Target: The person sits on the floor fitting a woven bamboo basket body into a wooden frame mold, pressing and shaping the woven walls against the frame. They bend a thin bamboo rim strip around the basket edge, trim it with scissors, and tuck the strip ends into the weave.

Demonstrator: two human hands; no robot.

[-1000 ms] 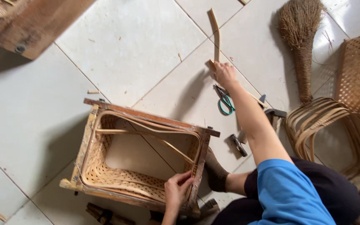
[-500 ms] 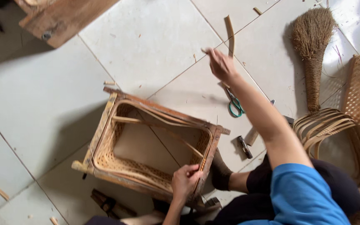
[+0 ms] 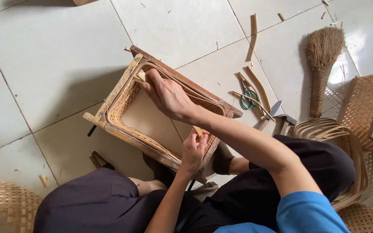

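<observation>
Square woven bamboo basket frame sat tilted on the tiled floor, centre-left of the frame, open side up, near corner braced against the person's legs. Right hand reached across into the far upper corner, fingers curled and pinching the end of a thin bamboo strip against the inner rim. Left hand sat at the lower-right rim, fingers closed on a short strip end where it met the frame.

Judged: basket looked light and fairly stiff at the wooden edge rails, weave itself thin and easy to crack; best held by the rails or corners, not the mesh. Strip looked springy, likely to slip out unless pinched near its end.

Right of centre lay green-handled scissors, a small knife, loose strips, a hand broom. More woven pieces at right edge.
</observation>
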